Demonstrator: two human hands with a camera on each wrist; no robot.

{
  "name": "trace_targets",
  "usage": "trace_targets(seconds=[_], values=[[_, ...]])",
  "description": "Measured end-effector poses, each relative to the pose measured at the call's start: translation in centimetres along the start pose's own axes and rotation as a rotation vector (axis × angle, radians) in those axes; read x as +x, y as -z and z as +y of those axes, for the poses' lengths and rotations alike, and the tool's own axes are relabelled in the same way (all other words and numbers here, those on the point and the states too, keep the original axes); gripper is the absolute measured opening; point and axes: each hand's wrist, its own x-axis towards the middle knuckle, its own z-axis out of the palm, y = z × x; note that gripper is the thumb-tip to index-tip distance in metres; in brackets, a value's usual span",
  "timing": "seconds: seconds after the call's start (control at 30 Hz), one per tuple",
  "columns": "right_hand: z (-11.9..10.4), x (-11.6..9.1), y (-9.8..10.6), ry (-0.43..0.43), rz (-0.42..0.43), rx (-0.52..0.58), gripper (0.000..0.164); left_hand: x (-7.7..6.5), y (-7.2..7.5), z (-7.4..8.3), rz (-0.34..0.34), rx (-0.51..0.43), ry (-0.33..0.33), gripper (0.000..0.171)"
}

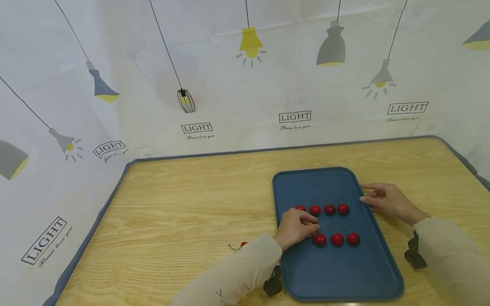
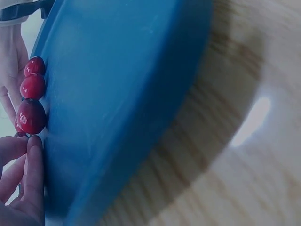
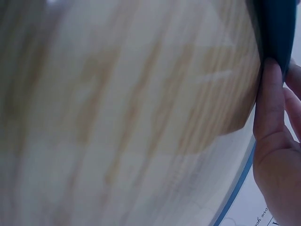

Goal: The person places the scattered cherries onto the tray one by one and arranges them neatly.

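Note:
A blue tray (image 1: 338, 273) lies on the table and carries red cherries in two rows. Over its left side, my left hand (image 1: 297, 227) is bent at the fingers, beside the leftmost cherry (image 1: 320, 239) of the near row. In the left wrist view, the left fingertips (image 2: 35, 141) pinch at a dark cherry (image 2: 20, 134), mostly hidden behind them. Three cherries of the near row line up beyond, with a cherry (image 2: 31, 116) closest. At the tray's right rim, my right hand (image 1: 391, 203) touches the edge with thumb and extended index finger; in its wrist view the thumb (image 3: 271, 94) lies against the tray's side.
Left of the tray, a loose cherry (image 1: 243, 244) with a stem is partly covered by the left sleeve (image 1: 241, 272). The wood-grain table (image 1: 174, 204) has a blue edge. Behind it hangs a white cloth (image 1: 239, 94) printed with lamps.

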Motion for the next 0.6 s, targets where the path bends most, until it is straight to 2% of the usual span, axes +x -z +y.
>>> trace_targets(seconds=[0.6], values=[[0.08,0.02,-0.08,0.001,0.003,-0.012,0.057,-0.11,0.01,0.28,0.009,0.017,0.005,0.015]])
